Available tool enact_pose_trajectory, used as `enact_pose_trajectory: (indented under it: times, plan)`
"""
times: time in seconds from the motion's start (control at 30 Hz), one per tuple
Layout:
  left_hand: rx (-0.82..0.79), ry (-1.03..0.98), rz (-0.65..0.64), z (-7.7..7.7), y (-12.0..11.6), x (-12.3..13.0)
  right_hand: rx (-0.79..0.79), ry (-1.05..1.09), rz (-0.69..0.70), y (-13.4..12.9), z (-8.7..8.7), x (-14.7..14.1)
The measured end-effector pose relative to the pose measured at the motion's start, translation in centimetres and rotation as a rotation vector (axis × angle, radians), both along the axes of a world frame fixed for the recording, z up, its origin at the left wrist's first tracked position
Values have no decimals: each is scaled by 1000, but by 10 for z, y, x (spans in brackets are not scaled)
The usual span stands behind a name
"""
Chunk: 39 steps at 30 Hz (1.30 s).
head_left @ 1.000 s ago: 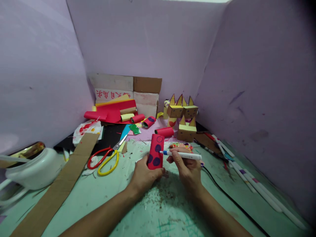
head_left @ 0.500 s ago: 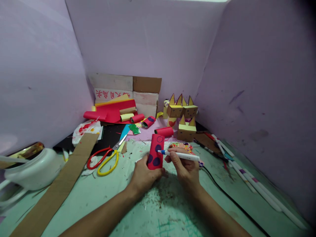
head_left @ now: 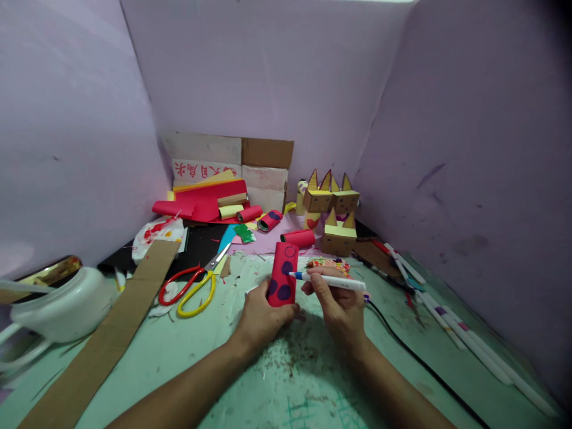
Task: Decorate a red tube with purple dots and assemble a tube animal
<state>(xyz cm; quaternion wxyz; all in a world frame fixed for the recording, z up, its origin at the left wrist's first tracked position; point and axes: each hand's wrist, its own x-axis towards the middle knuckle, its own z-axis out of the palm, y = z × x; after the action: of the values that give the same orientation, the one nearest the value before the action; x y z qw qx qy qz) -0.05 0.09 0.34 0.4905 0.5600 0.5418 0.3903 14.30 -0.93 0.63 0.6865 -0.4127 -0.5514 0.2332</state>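
Over the middle of the table (head_left: 179, 339), well in from its left and right edges, the left hand (head_left: 263, 316) has its thumb and fingers closed round the lower end of a red tube (head_left: 277, 266). The right hand (head_left: 339, 310) pinches a pen (head_left: 335, 281), its blue tip at a dark spot on the tube. Scissors (head_left: 209, 274) lie open, left of the tube; a cardboard strip (head_left: 102, 339) slants near the left edge, loose pens (head_left: 473, 345) along the right.
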Motion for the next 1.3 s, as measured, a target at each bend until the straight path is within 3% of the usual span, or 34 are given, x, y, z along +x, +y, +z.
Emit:
enact_pose_trajectory:
  times: [0.23, 0.5, 0.8, 1.3]
  plan:
    - [-1, -1, -13, 1, 0, -1, -5, 19, -48, 0, 3, 1]
    - [-6, 7, -8, 2, 0, 0, 6, 9, 26, -1, -3, 1]
    - [11, -2, -21, 0, -1, 0, 40, 48, -46, 3, 0, 3]
    - [23, 4, -13, 4, -3, 2, 35, 40, 57, 3, -4, 0]
